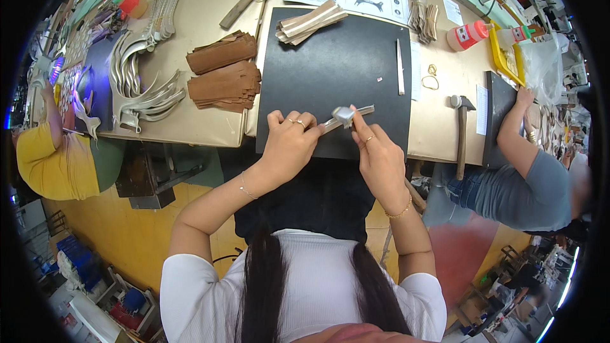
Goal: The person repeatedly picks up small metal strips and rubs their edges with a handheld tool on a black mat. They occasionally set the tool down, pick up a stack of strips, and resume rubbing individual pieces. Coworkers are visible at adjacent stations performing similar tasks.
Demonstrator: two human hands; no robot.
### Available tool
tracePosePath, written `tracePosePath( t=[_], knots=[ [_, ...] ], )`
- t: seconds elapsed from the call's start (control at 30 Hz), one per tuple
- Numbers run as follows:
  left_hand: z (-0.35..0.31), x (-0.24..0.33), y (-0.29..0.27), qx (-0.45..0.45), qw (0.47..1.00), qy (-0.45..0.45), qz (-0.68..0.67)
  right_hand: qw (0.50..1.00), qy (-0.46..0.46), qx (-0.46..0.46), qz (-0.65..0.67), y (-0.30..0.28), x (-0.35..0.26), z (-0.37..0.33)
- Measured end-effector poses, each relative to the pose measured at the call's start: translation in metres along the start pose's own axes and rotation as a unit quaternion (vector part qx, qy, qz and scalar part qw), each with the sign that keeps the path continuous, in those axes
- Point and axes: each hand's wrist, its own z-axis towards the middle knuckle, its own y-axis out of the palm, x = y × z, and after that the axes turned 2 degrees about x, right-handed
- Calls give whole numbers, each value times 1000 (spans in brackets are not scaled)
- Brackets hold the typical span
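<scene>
Both my hands work over a black mat (330, 70) on the bench. My left hand (289, 143) is closed, fingers curled, pinching the near end of a thin pale strap strip (356, 114) that lies slanted across the mat's front. My right hand (378, 152) grips the strip farther along and pinches a small silvery metal piece (344, 115) sitting on it. A bundle of similar pale strips (310, 22) lies at the mat's far left corner. A slim white pen-like tool (400, 67) rests on the mat's right side.
Stacks of brown cut pieces (223, 70) and curved silvery strap shapes (143, 89) lie to the left. Hammers rest at top (244, 1) and right (462, 133). A red-capped glue bottle (467, 35) stands far right. Other people sit at the left (57, 159) and right (527, 171).
</scene>
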Motion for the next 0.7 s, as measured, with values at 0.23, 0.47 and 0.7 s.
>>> tracePosePath(
  t=[0.23, 0.47, 0.7],
  knots=[
    [0, -5, -3, 8, 998, -32, -52, 996, 23, -77, -46, 3, -7, -3],
    [-5, 0, -1, 14, 1000, 11, 8, 1000, -9, -4, 18, 2, -8, -2],
    [-5, -6, -3, 50, 997, -15, -53, 997, 3, -76, -33, 1, -9, -5]
  ],
)
